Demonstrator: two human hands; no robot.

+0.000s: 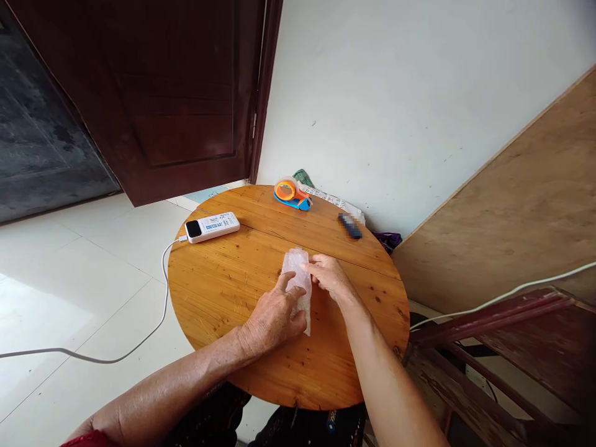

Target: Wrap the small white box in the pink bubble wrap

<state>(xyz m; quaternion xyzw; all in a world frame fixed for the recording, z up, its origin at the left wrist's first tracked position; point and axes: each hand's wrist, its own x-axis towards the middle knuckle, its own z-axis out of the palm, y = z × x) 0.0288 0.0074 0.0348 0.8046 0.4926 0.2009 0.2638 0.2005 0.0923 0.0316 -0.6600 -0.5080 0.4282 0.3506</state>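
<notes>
A narrow folded piece of translucent whitish plastic wrap (297, 261) lies lengthwise on the round wooden table (223, 292). My right hand (328, 274) pinches its right edge near the far end, thumb on top. From the left, my left hand (278, 313) reaches over the wrap with fingers apart, its fingertips resting on the middle. Part of the wrap's near left side is hidden under that hand.
A blue and orange tape dispenser (293, 194) stands at the table's far edge, with a blurred dark object (349, 225) to its right. At the left lies a white device (213, 227) with a cable (164, 304) trailing off the edge. A wall (372, 112) rises behind.
</notes>
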